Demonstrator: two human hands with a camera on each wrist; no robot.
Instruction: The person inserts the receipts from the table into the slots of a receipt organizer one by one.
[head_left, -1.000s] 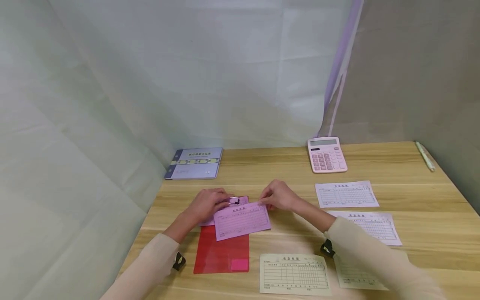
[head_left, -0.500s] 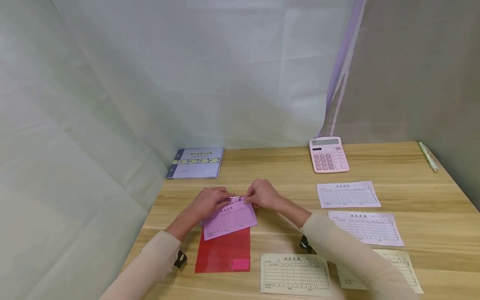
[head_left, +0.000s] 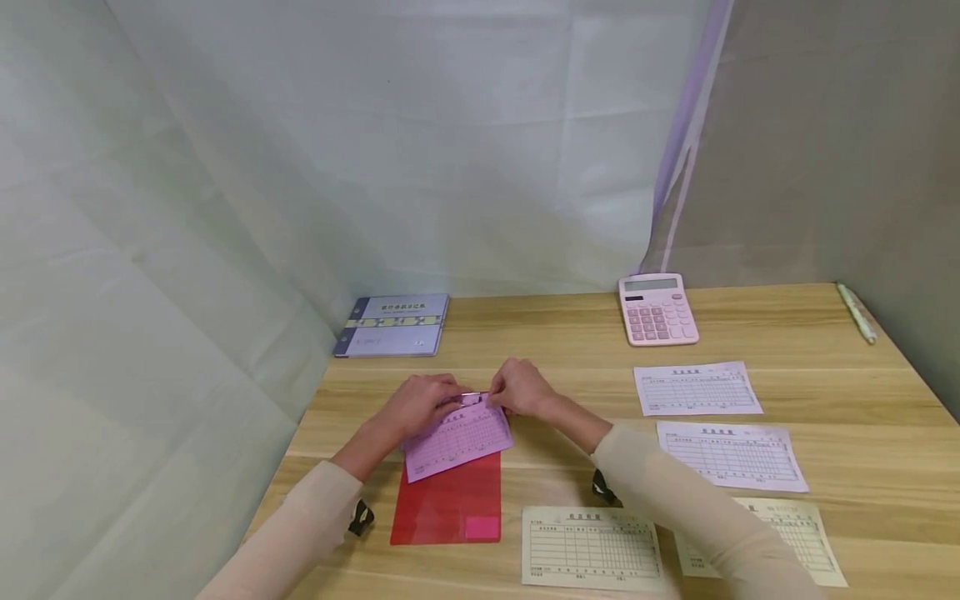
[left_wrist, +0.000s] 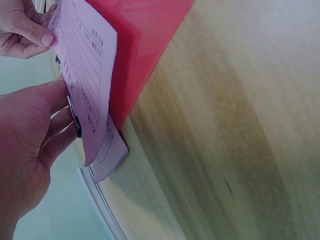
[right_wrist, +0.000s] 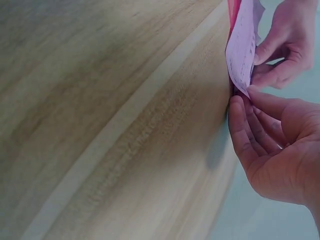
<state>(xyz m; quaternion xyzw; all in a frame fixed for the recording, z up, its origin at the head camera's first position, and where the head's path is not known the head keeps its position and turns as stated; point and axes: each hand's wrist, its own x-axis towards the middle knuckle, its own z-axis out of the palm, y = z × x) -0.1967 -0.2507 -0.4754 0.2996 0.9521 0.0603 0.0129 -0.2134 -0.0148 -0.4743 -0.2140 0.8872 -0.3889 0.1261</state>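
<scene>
A red clipboard (head_left: 442, 504) lies on the wooden table at left centre, with a metal clip (head_left: 471, 395) at its far edge. My left hand (head_left: 422, 406) grips that clip, its thumb by the top edge of a pink receipt slip (head_left: 459, 443). The slip's top right corner is pinched between thumb and finger of my right hand (head_left: 522, 388). Slightly tilted, the slip covers the board's upper part. Beneath it, in the left wrist view, pokes out the corner of another pink slip (left_wrist: 114, 150). Part of the clip is hidden by fingers and paper.
Two white slips (head_left: 697, 389) lie at the right, and two yellowish slips (head_left: 591, 550) nearer the front, one partly under the right sleeve. A pink calculator (head_left: 658, 310), a blue notebook (head_left: 392, 327) and a pen (head_left: 857, 314) sit toward the back, before cloth walls (head_left: 487, 150).
My right hand has moved left with the pink slip, bringing its top edge to the clip over the slip beneath. The left hand has stayed at the clip.
</scene>
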